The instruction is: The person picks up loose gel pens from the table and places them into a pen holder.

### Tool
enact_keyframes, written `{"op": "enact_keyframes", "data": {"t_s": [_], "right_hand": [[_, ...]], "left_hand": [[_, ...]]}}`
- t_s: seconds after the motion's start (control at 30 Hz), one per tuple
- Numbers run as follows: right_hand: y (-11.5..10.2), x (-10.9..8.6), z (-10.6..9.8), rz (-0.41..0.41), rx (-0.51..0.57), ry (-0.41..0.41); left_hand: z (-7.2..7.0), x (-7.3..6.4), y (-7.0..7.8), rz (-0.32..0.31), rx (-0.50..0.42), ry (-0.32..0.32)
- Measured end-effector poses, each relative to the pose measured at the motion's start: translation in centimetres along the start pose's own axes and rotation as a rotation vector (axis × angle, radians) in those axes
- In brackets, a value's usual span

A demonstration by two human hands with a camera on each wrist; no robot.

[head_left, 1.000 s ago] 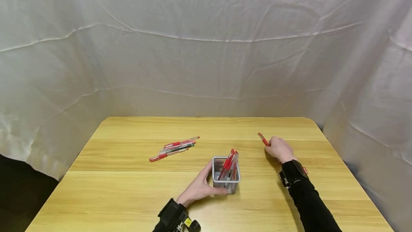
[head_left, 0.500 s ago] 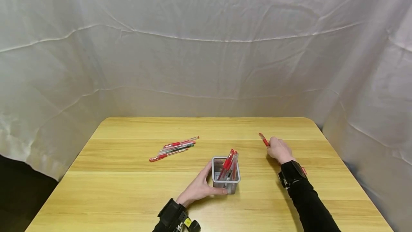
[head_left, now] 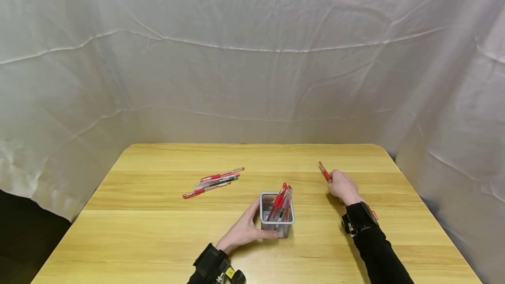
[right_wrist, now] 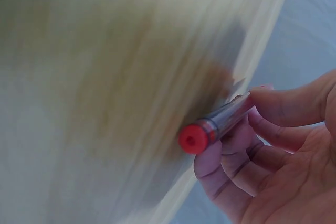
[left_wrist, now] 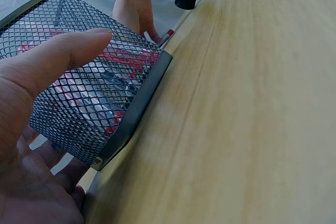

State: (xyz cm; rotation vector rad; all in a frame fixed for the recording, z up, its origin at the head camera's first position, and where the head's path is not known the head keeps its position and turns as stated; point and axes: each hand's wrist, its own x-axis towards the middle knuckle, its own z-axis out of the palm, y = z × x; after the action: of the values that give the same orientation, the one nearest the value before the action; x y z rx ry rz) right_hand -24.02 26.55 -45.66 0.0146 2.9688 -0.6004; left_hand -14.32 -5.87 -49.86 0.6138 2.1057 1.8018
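Note:
My left hand (head_left: 244,229) grips a grey mesh pen holder (head_left: 285,230), thumb along its near side and the fingers behind it. In the left wrist view the thumb (left_wrist: 68,53) lies across the dark wire mesh (left_wrist: 89,93). Several red-capped pens (head_left: 280,200) stand in the holder, leaning to its right side. Over the right part of the table, my right hand (head_left: 344,186) pinches a red pen (head_left: 325,172) between thumb and fingers. Its red end (right_wrist: 193,139) faces the right wrist camera, and its shadow falls on the wood.
To the left of the holder, several pens (head_left: 215,181), red ones and a green one, lie in a loose group on the wooden table (head_left: 142,231). A pale cloth (head_left: 252,78) hangs behind the table and along its sides.
My right hand has shifted slightly to the right with the red pen, and the pen points a bit more upward. The left hand and the holder stay in place.

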Motion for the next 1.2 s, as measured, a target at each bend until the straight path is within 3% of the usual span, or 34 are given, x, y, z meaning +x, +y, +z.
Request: {"op": "enact_keyframes", "data": {"t_s": [0.4, 0.73, 1.2], "right_hand": [[-0.7, -1.7, -0.3, -0.031, 0.193, -0.007], [-2.5, -3.2, -0.2, -0.126, 0.299, 0.122], [-5.0, -5.1, -0.3, -0.157, 0.496, 0.26]], "left_hand": [[0.0, 0.0, 0.0, 0.004, -0.002, -0.005], [-0.1, 0.1, -0.1, -0.002, -0.004, -0.002], [0.0, 0.0, 0.0, 0.001, 0.005, -0.003]]}}
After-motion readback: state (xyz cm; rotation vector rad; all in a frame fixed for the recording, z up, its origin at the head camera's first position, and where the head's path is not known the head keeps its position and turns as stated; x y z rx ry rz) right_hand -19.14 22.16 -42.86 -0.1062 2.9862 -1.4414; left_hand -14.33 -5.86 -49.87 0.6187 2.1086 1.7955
